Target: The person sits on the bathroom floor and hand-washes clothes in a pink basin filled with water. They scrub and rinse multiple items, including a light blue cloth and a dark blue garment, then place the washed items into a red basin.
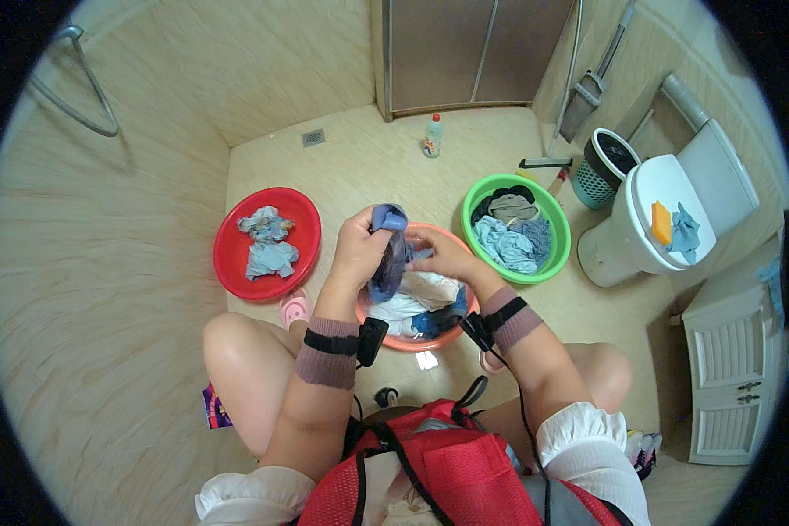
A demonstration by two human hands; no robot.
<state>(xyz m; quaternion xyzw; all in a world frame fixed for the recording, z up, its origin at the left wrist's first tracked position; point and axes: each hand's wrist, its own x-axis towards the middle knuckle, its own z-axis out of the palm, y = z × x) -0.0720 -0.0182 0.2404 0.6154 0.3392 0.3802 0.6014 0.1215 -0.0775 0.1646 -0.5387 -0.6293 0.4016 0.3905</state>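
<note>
I squat over an orange basin (pixel 403 342) filled with wet white and blue clothes. My left hand (pixel 358 245) grips the top of a dark blue cloth (pixel 388 259) that hangs twisted above the basin. My right hand (pixel 443 256) holds the same cloth lower down, on its right side. Both wrists wear brown bands with black devices strapped on.
A red basin (pixel 237 272) with a few pale blue cloths lies to the left. A green basin (pixel 552 254) with several garments is on the right. Beyond are a toilet (pixel 666 219) with an orange sponge, a bin (pixel 600 167), a mop, a bottle (pixel 432 136) and a white cabinet (pixel 732 368).
</note>
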